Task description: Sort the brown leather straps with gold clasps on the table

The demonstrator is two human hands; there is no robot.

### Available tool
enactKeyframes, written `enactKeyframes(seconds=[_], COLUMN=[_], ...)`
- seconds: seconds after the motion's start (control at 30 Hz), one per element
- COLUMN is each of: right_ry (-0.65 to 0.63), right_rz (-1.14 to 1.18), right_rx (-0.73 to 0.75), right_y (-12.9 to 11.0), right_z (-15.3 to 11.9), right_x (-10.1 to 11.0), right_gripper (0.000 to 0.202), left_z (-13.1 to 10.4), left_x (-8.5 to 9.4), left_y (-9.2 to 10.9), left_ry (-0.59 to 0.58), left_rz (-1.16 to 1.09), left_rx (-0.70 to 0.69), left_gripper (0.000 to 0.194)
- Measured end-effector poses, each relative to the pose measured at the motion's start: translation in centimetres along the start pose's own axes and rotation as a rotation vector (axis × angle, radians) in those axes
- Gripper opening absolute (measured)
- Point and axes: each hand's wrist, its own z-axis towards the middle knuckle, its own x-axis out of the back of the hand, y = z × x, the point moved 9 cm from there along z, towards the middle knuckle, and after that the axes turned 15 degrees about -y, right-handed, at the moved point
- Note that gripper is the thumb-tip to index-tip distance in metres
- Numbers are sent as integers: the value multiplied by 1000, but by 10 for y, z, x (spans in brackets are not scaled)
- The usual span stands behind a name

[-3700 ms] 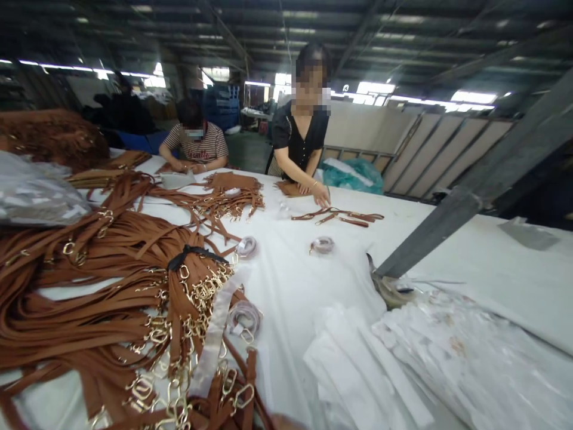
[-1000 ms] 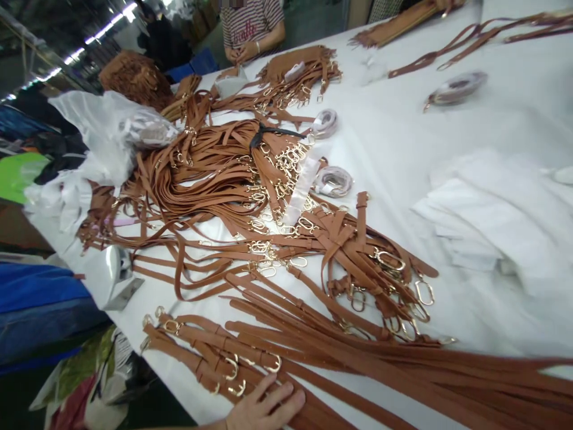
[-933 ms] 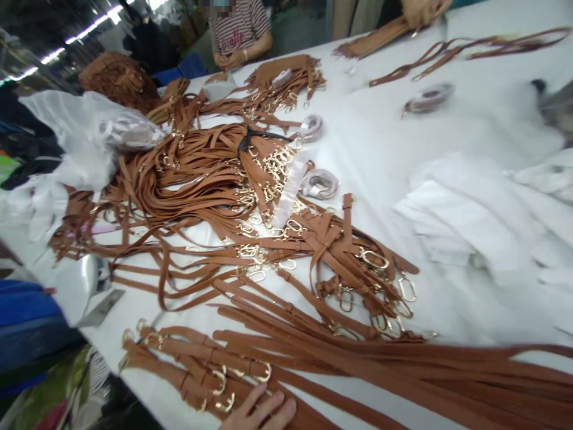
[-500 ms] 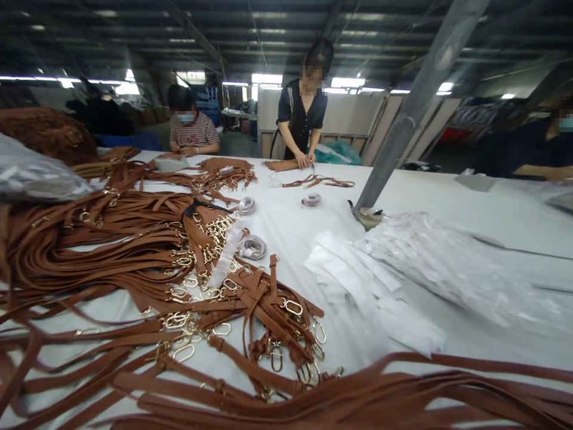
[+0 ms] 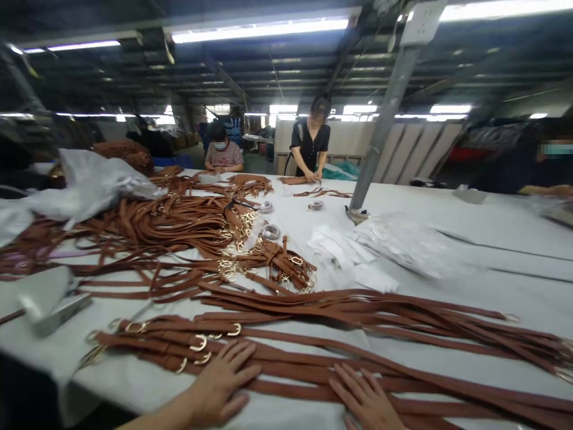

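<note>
Straps (image 5: 313, 358), brown with gold buckles, lie flat along the tabletop (image 5: 492, 227) near edge, long axis running left to right. I note my left hand (image 5: 224, 382) and right hand (image 5: 364, 400) pressed open-palmed on them, gripping nothing; buckle ends sit nearer the left.

Both my hands sit low in the head view, palms down, fingers spread and flat. My left hand (image 5: 222, 382) comes in from the lower left on a bare forearm, fingers pointing up and right. My right hand (image 5: 367, 400) lies just beside it to the right, fingers angled up-left, wrist cut off by the lower edge
</note>
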Motion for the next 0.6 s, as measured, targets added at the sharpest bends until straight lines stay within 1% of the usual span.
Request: enactKeyframes(seconds=[0.07,0.13,0.2,0.27,0.33,0.43,0.47,0.53,0.6], right_ry=[-10,21,48,97,164,227,221,185,140], right_rz=[-55,-65,-77,-101,-130,-155,-148,-92,25], right_rx=[13,14,12,6,6,8,3,-28,-123], right_y=[-7,-11,-14,-16,-18,-23,-23,-19,-6], right_z=[0,-1,-4,-8,-16,-28,-29,-27,-18], right_x=[8,16,18,19,24,34,38,44,47], right_gripper=[65,61,57,54,52,53,55,55,50], left_z=[-8,-15,-20,-20,-16,-6,-3,3,8], left_x=[12,21,24,24,23,27,29,27,21], left_y=[11,21,29,34,32,19,15,13,11], left_ry=[-11,14,52,63,69,133,159,182,185], left_rz=[49,91,133,153,131,83,75,62,44], left_rx=[13,17,26,36,98,275,324,369,385], left_gripper=[60,59,62,65,68,74,75,73,68])
